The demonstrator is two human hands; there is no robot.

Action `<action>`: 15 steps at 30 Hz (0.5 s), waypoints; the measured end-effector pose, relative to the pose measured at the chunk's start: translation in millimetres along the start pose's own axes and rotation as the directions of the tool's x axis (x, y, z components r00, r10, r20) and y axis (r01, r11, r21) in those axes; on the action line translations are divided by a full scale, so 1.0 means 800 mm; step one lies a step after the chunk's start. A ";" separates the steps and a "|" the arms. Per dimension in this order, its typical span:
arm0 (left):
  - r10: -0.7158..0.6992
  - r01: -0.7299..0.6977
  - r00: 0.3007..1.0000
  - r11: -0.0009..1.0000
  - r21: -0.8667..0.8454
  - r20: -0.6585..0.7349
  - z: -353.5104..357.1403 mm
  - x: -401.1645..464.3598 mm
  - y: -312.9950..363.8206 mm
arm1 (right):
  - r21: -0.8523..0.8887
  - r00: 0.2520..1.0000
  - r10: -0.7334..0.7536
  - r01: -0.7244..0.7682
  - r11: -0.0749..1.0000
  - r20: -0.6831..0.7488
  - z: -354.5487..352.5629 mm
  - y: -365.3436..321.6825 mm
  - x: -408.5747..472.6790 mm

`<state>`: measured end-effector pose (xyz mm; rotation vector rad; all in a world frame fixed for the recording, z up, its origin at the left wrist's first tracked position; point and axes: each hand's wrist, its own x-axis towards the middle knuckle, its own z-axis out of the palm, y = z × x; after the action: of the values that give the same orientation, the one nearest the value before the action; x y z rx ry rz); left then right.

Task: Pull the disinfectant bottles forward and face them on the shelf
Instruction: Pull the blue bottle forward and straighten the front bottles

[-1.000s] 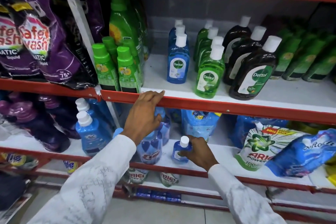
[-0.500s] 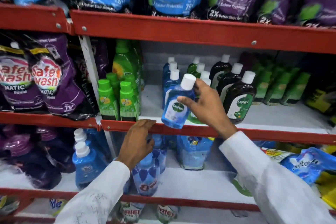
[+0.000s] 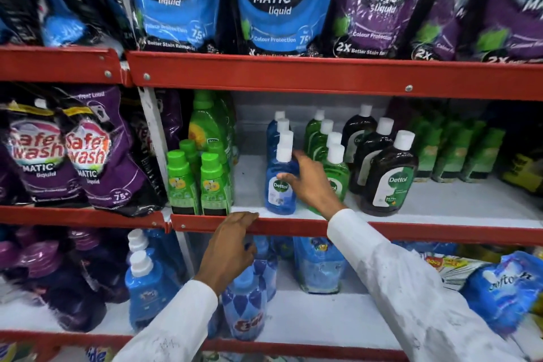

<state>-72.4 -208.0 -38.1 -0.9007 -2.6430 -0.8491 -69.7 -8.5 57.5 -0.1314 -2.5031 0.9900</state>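
A blue Dettol bottle (image 3: 277,189) with a white cap stands at the front edge of the middle shelf (image 3: 440,210), at the head of a row of blue bottles. My right hand (image 3: 308,182) grips its right side, thumb on the label. Right of it run a row of green Dettol bottles (image 3: 338,173) and a row of dark brown Dettol bottles (image 3: 388,176), labels facing out. My left hand (image 3: 229,250) rests with bent fingers on the red shelf lip (image 3: 293,228), holding no bottle.
Green-capped bottles (image 3: 197,185) stand left of the blue row with a gap between. Purple and blue detergent pouches (image 3: 273,0) hang above and to the left. The lower shelf holds blue bottles (image 3: 147,288) and pouches (image 3: 505,294). More green bottles (image 3: 458,150) sit at the back right.
My right hand lifted a small blue bottle from the lower shelf and set it at the front of the blue row on the middle shelf. The view tilted upward.
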 end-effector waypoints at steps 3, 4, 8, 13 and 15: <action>-0.012 0.012 1.000 1.000 -0.011 -0.013 -0.004 0.008 0.005 | 0.038 0.999 -0.020 0.021 0.999 -0.048 0.002 0.005 -0.013; -0.029 0.028 0.999 0.999 -0.029 -0.040 -0.005 0.012 0.008 | 0.032 0.996 -0.020 0.023 0.999 -0.085 0.003 0.007 -0.020; -0.181 0.158 0.979 0.963 -0.217 -0.090 -0.003 0.040 0.020 | 0.040 0.965 -0.005 0.016 0.999 -0.261 0.019 0.024 -0.055; -0.254 0.227 0.967 0.906 -0.357 -0.031 0.012 0.088 0.029 | 0.094 0.953 0.097 -0.073 0.993 -0.286 0.053 0.040 -0.076; -0.255 0.226 0.967 0.885 -0.407 -0.017 0.019 0.097 0.033 | 0.090 0.956 0.116 -0.095 0.991 -0.270 0.058 0.043 -0.071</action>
<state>-117.1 -144.4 -8.9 -0.6089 -2.5964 -1.5002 -41.3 -26.2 -16.5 -0.3582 -2.2219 1.0311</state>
